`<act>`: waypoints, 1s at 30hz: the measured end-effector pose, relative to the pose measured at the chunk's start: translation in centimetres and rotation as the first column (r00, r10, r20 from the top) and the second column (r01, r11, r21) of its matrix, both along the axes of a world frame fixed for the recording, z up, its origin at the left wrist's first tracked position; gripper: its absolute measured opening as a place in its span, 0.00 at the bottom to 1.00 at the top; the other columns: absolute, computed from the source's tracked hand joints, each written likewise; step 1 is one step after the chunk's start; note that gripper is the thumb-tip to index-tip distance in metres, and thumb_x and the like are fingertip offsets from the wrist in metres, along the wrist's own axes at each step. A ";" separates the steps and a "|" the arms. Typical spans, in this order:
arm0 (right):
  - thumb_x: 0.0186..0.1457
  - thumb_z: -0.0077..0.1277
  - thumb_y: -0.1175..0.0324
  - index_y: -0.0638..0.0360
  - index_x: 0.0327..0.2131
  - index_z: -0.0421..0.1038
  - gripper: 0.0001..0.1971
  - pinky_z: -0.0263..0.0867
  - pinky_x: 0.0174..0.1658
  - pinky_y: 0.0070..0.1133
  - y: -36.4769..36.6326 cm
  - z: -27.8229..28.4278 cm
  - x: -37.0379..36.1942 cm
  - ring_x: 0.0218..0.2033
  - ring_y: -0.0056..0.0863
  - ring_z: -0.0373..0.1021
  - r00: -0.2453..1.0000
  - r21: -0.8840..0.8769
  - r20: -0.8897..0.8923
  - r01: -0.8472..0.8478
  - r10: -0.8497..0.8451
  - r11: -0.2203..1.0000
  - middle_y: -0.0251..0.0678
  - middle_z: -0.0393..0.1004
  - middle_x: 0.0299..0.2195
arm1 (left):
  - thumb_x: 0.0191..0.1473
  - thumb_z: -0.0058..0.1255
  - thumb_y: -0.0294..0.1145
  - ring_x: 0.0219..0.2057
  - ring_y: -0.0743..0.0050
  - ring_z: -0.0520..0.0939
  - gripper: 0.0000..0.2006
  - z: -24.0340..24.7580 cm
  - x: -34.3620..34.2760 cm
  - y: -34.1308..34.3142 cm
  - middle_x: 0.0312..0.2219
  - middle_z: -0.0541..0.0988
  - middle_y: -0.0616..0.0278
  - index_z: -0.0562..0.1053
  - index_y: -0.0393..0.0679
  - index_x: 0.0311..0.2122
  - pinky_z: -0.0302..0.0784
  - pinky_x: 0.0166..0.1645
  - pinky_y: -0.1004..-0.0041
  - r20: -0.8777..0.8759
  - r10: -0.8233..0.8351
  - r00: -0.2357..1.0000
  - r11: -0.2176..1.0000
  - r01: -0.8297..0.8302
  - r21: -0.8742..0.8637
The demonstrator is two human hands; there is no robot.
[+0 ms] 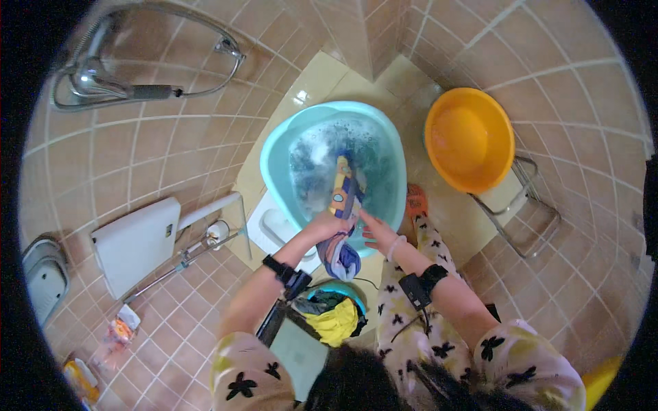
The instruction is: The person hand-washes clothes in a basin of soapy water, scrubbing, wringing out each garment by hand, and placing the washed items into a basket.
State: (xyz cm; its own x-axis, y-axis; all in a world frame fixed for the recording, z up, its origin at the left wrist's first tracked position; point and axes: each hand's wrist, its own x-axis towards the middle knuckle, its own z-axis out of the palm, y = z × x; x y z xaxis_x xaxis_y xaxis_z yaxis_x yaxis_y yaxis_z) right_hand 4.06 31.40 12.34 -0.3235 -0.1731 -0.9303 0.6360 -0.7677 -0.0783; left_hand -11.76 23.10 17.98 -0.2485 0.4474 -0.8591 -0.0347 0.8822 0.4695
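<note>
A patterned cloth garment (340,195) in purple, yellow and orange is bunched lengthwise over the near rim of a turquoise tub (399,157). Its far end dips into the sudsy water (325,140), while its near end hangs outside the tub. My left hand (327,226) is closed around the garment's middle. Just to its right, my right hand (379,234) has its fingers stretched apart, with the fingertips at the cloth's edge. The part of the garment under the suds is hidden.
An orange basin (473,140) rests on a metal-legged stool (526,195) at right. Below the tub, a small blue basin (353,291) holds yellow and dark clothes (336,322). A white squat toilet (271,222) lies under the tub's left side. A hand shower (147,90) hangs at upper left.
</note>
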 end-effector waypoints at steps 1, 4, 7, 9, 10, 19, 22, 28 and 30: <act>0.36 0.47 0.33 0.65 0.54 0.44 0.52 0.53 0.53 0.30 0.0 3.0 0.5 0.50 0.41 0.56 0.996 -0.132 0.013 0.090 -0.090 0.987 0.50 0.52 0.52 | 0.32 0.55 0.44 0.23 0.70 0.75 0.19 4.1 0.2 -0.3 0.22 0.76 0.54 0.73 0.35 0.24 0.70 0.29 0.73 0.010 -0.076 0.997 0.988 0.077 -0.136; 0.34 0.46 0.30 0.67 0.53 0.47 0.53 0.52 0.53 0.33 -1.6 11.2 0.2 0.51 0.38 0.57 0.958 -0.509 0.114 0.283 -0.262 0.813 0.51 0.53 0.52 | 0.33 0.51 0.43 0.27 0.61 0.77 0.20 15.4 0.7 -0.5 0.23 0.76 0.49 0.73 0.36 0.28 0.70 0.32 0.69 0.054 -0.320 0.946 0.846 0.311 -0.433; 0.38 0.40 0.30 0.52 0.50 0.58 0.42 0.55 0.52 0.33 -3.2 18.2 -1.1 0.46 0.32 0.62 0.842 -0.720 -0.167 0.251 -0.513 0.647 0.39 0.63 0.47 | 0.31 0.51 0.43 0.27 0.59 0.77 0.19 24.1 1.6 -0.6 0.23 0.75 0.48 0.72 0.37 0.28 0.70 0.31 0.68 0.043 -0.287 0.957 0.900 0.285 -0.329; 0.44 0.38 0.34 0.48 0.48 0.60 0.34 0.54 0.53 0.34 -5.5 23.8 -1.9 0.47 0.30 0.62 0.792 -0.842 -0.181 0.181 -0.583 0.507 0.33 0.64 0.47 | 0.31 0.51 0.43 0.27 0.59 0.77 0.19 30.7 3.3 -2.4 0.22 0.75 0.48 0.72 0.37 0.27 0.70 0.31 0.67 -0.018 -0.230 0.973 0.898 0.205 -0.390; 0.46 0.37 0.36 0.45 0.47 0.60 0.30 0.53 0.53 0.35 -5.1 25.8 -1.8 0.47 0.30 0.62 0.758 -0.881 -0.183 0.157 -0.626 0.447 0.29 0.64 0.47 | 0.33 0.50 0.43 0.27 0.57 0.77 0.18 34.4 3.6 -0.7 0.22 0.75 0.48 0.72 0.38 0.28 0.70 0.31 0.67 -0.036 -0.253 0.967 0.916 0.227 -0.331; 0.46 0.48 0.55 0.55 0.38 0.63 0.18 0.67 0.40 0.31 -5.2 21.1 -0.9 0.34 0.37 0.70 0.729 -0.738 -0.087 0.411 -0.679 0.536 0.45 0.70 0.36 | 0.44 0.49 0.45 0.35 0.61 0.77 0.24 27.2 9.5 -4.8 0.32 0.75 0.50 0.67 0.37 0.42 0.71 0.39 0.68 -0.192 0.056 0.980 0.997 -0.065 -0.042; 0.46 0.47 0.54 0.59 0.39 0.63 0.20 0.67 0.37 0.28 -4.4 16.2 0.9 0.31 0.34 0.70 0.771 -0.635 -0.101 0.436 -0.628 0.638 0.44 0.71 0.34 | 0.52 0.41 0.51 0.37 0.69 0.75 0.26 20.5 13.8 -8.1 0.35 0.75 0.57 0.66 0.35 0.44 0.70 0.40 0.70 -0.126 0.338 0.933 0.934 -0.316 0.164; 0.45 0.44 0.50 0.61 0.41 0.62 0.26 0.66 0.30 0.21 -0.2 10.8 5.4 0.26 0.27 0.68 0.802 -0.767 -0.026 0.367 -0.597 0.527 0.39 0.70 0.29 | 0.42 0.18 0.74 0.40 0.63 0.71 0.45 10.1 16.2 -10.4 0.36 0.72 0.58 0.68 0.37 0.40 0.62 0.48 0.62 0.797 0.603 0.011 0.466 -0.816 -0.341; 0.44 0.42 0.48 0.62 0.45 0.58 0.30 0.61 0.24 0.17 -0.5 13.8 5.6 0.20 0.22 0.61 0.839 -0.837 0.039 0.324 -0.543 0.440 0.31 0.64 0.25 | 0.37 0.17 0.78 0.44 0.58 0.69 0.50 8.1 17.7 -10.4 0.40 0.71 0.54 0.65 0.35 0.45 0.60 0.50 0.59 0.828 0.560 -0.022 0.433 -0.845 -0.314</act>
